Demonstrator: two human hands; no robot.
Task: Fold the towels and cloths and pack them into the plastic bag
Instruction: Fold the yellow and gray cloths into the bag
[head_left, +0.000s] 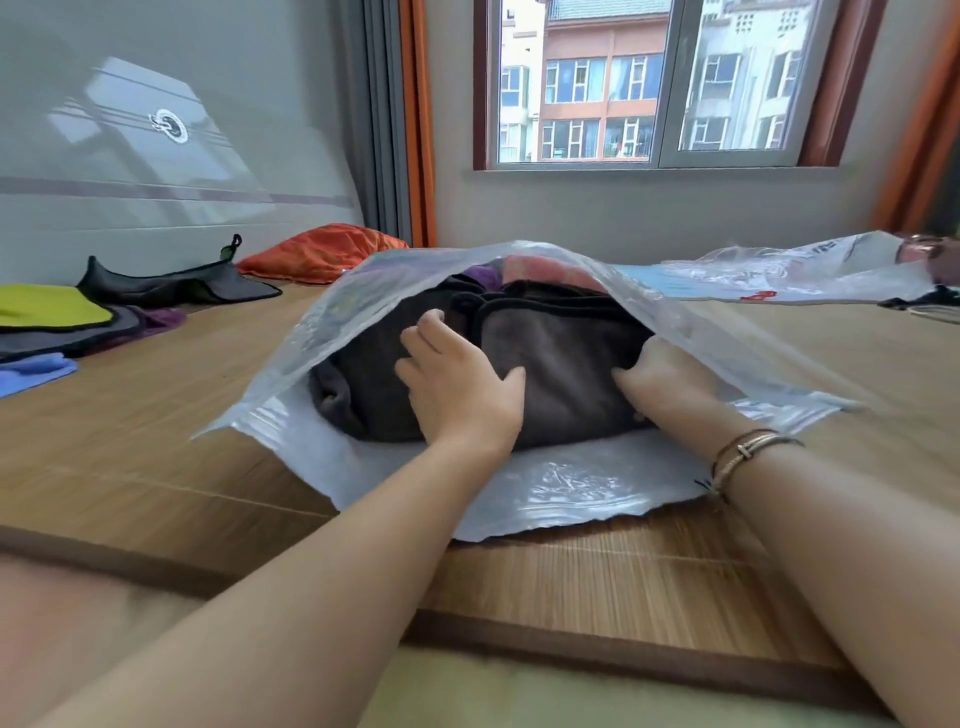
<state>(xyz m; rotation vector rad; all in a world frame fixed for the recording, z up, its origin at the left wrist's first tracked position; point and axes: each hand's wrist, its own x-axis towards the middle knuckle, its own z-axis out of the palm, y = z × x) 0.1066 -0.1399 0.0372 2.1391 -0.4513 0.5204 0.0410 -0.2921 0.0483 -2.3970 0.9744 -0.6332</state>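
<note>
Lying inside the mouth of the clear plastic bag (322, 332), a folded dark brown towel (561, 364) rests on the bag's lower sheet, which is spread flat on the bamboo mat (130, 467). Upper sheet of the bag arches over the towel like a hood. Deeper in the bag: a purple cloth (480, 273) and a pinkish-red cloth (545, 267), seen through the plastic. Left hand (462, 384) lies on the towel's top, fingers spread and fairly straight, thumb out to the side, pressing down, not gripping. Right hand (670, 384) is at the towel's right end under the plastic; fingertips tucked against the fabric, whether they pinch it I cannot tell. Bracelets (748, 452) on the right wrist. Left of the bag, well apart: a stack of flat cloths, yellow-green (52, 312) on top, blue (31, 371) below, a dark grey cloth (176, 283) behind. Orange cushion (322, 254) near the curtain. Second plastic bag (779, 275) at right. Window (660, 83) beyond.
</note>
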